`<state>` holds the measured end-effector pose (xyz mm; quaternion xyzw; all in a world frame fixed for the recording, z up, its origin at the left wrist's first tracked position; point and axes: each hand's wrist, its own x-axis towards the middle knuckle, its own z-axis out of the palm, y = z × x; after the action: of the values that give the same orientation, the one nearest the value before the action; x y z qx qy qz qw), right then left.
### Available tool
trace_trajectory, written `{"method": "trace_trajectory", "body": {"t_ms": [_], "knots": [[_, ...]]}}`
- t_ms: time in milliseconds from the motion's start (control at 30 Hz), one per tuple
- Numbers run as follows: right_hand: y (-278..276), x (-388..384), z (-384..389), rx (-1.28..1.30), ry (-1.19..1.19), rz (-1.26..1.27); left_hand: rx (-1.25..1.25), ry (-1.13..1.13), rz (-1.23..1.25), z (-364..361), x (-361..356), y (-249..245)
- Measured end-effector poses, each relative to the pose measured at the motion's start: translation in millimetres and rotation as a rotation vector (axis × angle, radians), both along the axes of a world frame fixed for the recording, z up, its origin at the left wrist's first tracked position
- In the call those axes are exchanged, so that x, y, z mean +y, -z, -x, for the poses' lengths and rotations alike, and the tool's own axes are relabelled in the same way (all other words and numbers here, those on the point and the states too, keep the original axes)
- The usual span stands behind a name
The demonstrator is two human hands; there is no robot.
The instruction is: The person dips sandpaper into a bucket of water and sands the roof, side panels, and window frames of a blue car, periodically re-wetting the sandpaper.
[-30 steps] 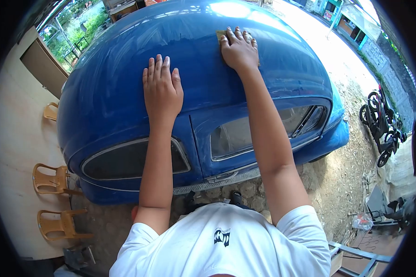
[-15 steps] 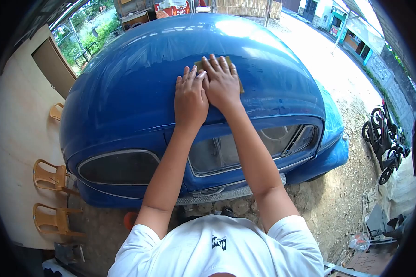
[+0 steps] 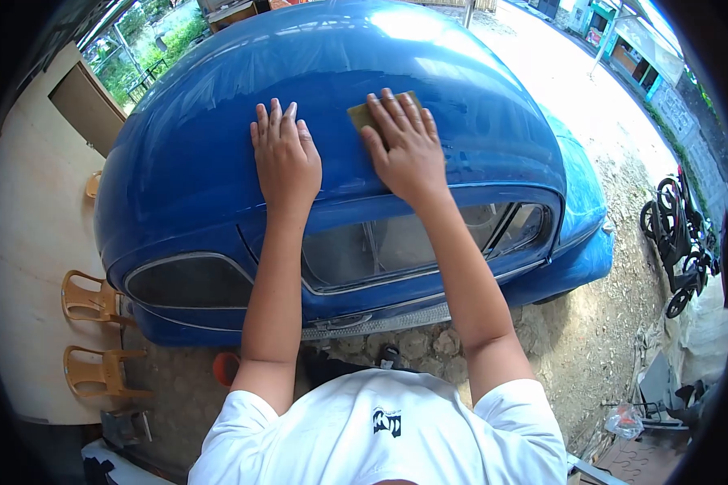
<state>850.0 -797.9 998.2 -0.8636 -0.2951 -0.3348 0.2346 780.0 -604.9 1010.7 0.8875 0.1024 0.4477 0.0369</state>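
The rounded roof of a blue car (image 3: 210, 153) fills the middle of the view, with wet-looking streaks toward its far side. My right hand (image 3: 412, 153) lies flat on the roof, pressing an olive-brown square of sandpaper (image 3: 362, 117) under its fingers. Part of the sheet sticks out past the thumb and fingertips; the rest is covered by the hand. To the left, apart from it, my left hand (image 3: 287, 162) rests palm down on the roof, fingers stretched out and holding nothing.
Below the roof edge are the side windows (image 3: 380, 250) and a door handle (image 3: 344, 322). Yellow-brown plastic chairs (image 3: 93, 372) stand by the left wall. An orange-red container (image 3: 226, 369) is on the ground near my feet. A dark motorcycle (image 3: 678, 242) is at right.
My left hand has moved left, away from my right hand. My right hand has shifted slightly right with the sandpaper, and more of the sheet shows. The camera view has tilted a little downward.
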Motion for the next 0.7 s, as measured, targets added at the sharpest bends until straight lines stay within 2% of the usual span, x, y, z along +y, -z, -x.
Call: {"method": "trace_trajectory", "body": {"t_ms": [67,100,200,300,400,567,700], "knots": [[4,-54,-33,0.139,0.275,-0.045,0.009,-0.011,-0.006,-1,-2,1],[1,-61,-36,0.174,0.32,-0.085,0.007,-0.022,-0.011,-4,-2,1],[5,-33,-22,0.183,0.435,-0.099,-0.002,-0.034,-0.032,-1,-4,2],[12,28,38,0.04,0.042,0.015,-0.03,-0.011,-0.016,-3,-4,-1],[17,13,37,0.028,-0.108,0.025,-0.042,0.03,0.004,-3,4,1],[25,-81,-3,0.152,0.179,0.019,-0.042,0.0,-0.035,-5,6,5],[25,-63,14,0.114,0.236,0.048,-0.042,-0.015,-0.055,-6,3,4]]}}
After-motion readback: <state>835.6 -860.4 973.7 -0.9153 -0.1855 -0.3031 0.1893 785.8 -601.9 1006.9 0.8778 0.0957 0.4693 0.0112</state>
